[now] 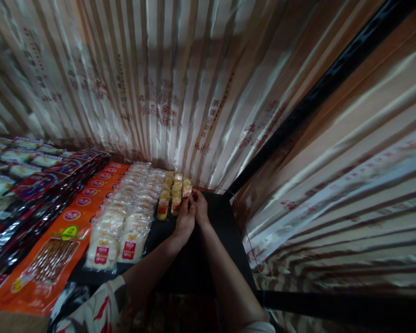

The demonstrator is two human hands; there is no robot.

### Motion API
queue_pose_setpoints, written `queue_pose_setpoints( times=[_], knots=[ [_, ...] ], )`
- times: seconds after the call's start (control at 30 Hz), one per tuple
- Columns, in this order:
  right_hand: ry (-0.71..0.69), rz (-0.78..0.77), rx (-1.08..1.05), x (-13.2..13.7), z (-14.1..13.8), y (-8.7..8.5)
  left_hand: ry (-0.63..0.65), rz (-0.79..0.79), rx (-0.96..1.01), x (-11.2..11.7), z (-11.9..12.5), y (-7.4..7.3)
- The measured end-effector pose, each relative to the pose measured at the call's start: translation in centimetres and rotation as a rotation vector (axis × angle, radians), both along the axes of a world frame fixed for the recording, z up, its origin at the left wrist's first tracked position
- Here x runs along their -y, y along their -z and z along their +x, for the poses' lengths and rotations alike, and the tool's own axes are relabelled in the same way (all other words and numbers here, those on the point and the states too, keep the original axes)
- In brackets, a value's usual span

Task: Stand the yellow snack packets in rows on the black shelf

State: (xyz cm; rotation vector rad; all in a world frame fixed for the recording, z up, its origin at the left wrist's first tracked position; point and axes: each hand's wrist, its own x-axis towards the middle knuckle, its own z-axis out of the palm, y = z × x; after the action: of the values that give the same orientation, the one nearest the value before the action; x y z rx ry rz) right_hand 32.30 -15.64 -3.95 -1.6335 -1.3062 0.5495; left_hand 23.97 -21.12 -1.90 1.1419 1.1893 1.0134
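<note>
Small yellow wrapped snack packets [162, 208] with red labels stand in rows on the black shelf [215, 259]. My left hand [185, 223] is closed at the near end of the rightmost, shorter row. Close beside it on the right, my right hand [200, 206] has its fingers curled in. The fingertips of both hands meet around a snack packet [187, 190] at that row's front; the fingers partly hide it. Just left of the yellow rows lie two overlapping rows of clear-wrapped white rice crackers [130, 245] with red labels.
Further left lie orange snack bags [71, 215], a stack of dark red shiny bags [38, 185] and white-and-blue packets [19, 157]. Printed pleated sheeting [180, 92] hangs behind and to the right. A black diagonal post [298, 111] rises from the shelf's back right corner, with thin wire near it.
</note>
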Motion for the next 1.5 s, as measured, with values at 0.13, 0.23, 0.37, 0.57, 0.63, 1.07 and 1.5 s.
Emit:
queue_pose_setpoints(
  times=[0.13,0.23,0.37,0.57,0.63,1.07,1.5],
  knots=[
    [-0.009,0.016,0.027,0.2,0.0,0.4,-0.023,-0.007,-0.079,-0.1,0.0,-0.6],
    [-0.037,0.016,0.064,0.3,0.0,0.6,-0.002,-0.028,-0.102,-0.1,0.1,-1.1],
    [-0.045,0.009,0.031,0.7,-0.2,0.6,-0.027,0.007,-0.137,0.2,0.1,-1.6],
    [0.074,0.0,-0.039,2.7,-0.8,0.1,-0.039,-0.019,-0.175,2.9,-0.8,-2.4],
    [0.096,-0.002,-0.052,3.9,-1.2,-0.2,-0.043,-0.012,-0.204,4.5,-1.2,-2.6],
    [-0.062,0.004,-0.114,22.3,-9.3,-1.5,0.053,0.141,-0.233,20.8,-11.8,1.6],
    [-0.522,-0.493,0.335,24.2,-13.7,5.9,0.11,-0.192,-0.855,20.9,-19.4,7.2]
  ],
)
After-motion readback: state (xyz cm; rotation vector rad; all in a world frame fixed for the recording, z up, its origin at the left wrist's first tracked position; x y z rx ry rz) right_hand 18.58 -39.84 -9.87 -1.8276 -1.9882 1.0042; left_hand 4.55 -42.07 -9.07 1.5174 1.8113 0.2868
